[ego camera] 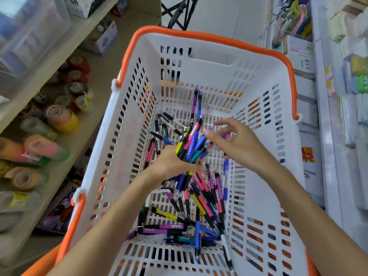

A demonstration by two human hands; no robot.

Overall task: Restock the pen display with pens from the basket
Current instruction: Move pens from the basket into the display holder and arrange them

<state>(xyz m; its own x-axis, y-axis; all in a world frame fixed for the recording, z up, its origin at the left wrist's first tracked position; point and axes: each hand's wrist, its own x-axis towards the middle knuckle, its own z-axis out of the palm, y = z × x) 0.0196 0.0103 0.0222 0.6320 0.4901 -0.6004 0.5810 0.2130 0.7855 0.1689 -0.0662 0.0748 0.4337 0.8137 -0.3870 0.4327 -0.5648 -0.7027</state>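
**A full bundle may slip**

Head view: the left hand (pixel 171 162) grips a thick bundle of pens (pixel 191 142) above the basket (pixel 258 80) floor. The right hand (pixel 235 142), fingers spread and holding nothing, reaches beside it. Adding more pens could loosen the bundle, so some fall back.

left shelf (pixel 65 154): coloured tape rolls (pixel 61 118)
upper shelf: white cartons (pixel 103 39)
right rack: stacked paper packs (pixel 354 80)

**Pens in the basket**

We see a white basket (pixel 199 40) with orange handles. Lots of colorful pens (pixel 199 206) lie mixed up on its bottom. A bunch of pens (pixel 192 142) stands up, held tight in our left hand (pixel 171 162).
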